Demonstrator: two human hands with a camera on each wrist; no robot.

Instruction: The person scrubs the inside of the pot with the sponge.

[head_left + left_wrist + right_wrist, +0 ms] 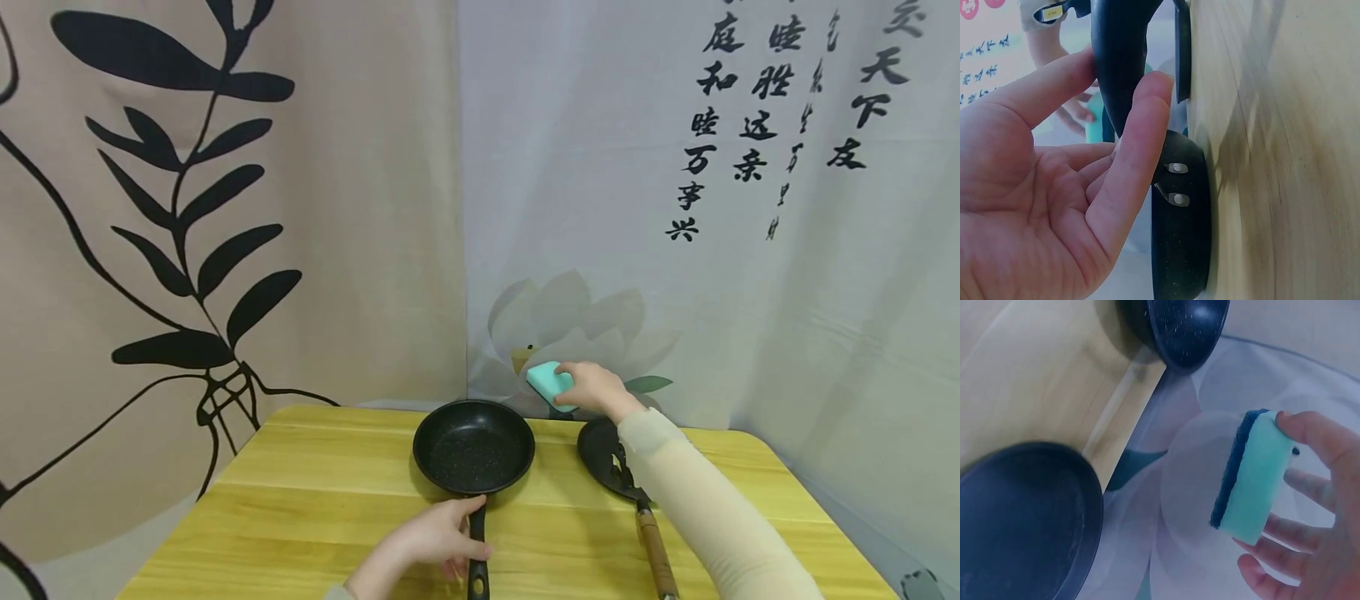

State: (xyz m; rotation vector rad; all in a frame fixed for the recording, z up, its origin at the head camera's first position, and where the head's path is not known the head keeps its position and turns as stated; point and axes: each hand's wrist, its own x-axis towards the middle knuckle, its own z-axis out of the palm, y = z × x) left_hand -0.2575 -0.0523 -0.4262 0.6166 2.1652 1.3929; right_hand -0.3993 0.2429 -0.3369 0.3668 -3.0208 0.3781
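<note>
A black frying pan (474, 437) with a speckled inside sits on the wooden table, its handle pointing towards me. My left hand (442, 533) holds that black handle (1119, 56) between thumb and fingers. Up at the far edge of the table, my right hand (596, 390) pinches a turquoise sponge (1257, 478) with a dark blue scouring side. The sponge is in the air, touching neither pan. Below the right forearm lies a second, shallower black pan (596, 454) with a wooden handle (656, 554); the sleeve hides part of it.
The yellow wooden table (315, 475) ends just behind the two pans. Behind it hangs a fabric backdrop (375, 208) printed with dark leaves, a pale flower and writing. Table surface shows left of the frying pan and between the pans.
</note>
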